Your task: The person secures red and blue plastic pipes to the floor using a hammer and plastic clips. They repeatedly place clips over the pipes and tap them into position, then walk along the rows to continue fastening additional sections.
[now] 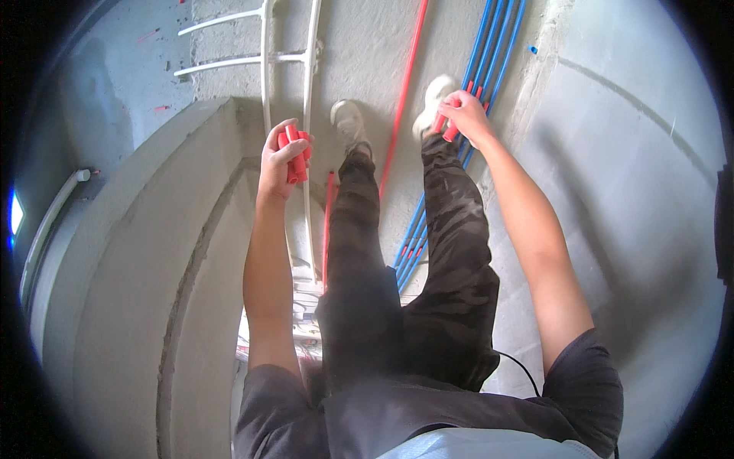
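Note:
My left hand [279,157] is closed around a bundle of several short red plastic tubes [297,153], held above the floor beside the white pipes. Between the fingertips of my right hand [468,116] are short red tubes [451,133], their lower ends sticking out near my shoe. Below and beside that hand, several long blue pipes [495,46] run side by side along the floor. Short red pieces [471,90] show on the blue pipes close to my right fingers; whether the hand touches them, I cannot tell.
White pipes [312,69] with side branches lie at the left, and a long red pipe [405,84] crosses the floor between my shoes [349,122]. Grey walls [634,191] rise on both sides. A small blue piece [534,50] lies near the right wall.

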